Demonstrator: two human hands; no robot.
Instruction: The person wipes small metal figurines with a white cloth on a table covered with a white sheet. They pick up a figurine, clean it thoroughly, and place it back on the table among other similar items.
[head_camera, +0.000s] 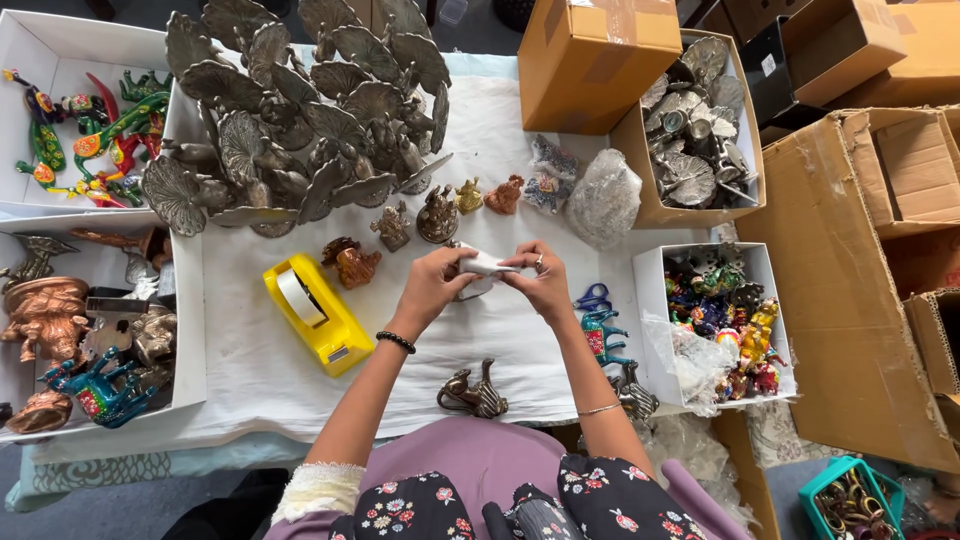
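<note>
Both my hands meet over the middle of the white cloth-covered table (250, 360). My left hand (432, 285) and my right hand (540, 280) together grip a small object wrapped in white paper (484, 264); what is inside is hidden. A yellow tape dispenser (317, 312) lies just left of my left hand. A small bronze figurine (352, 263) stands between them. A dark metal animal figurine (474, 393) lies near the table's front edge below my hands.
A cluster of silver peacock figures (300, 110) fills the back. Small idols (440, 212) stand behind my hands. White trays of figurines (90, 330) sit left, a box of colourful ones (720, 320) right, blue scissors (594, 298), cardboard boxes (595, 55) behind and right.
</note>
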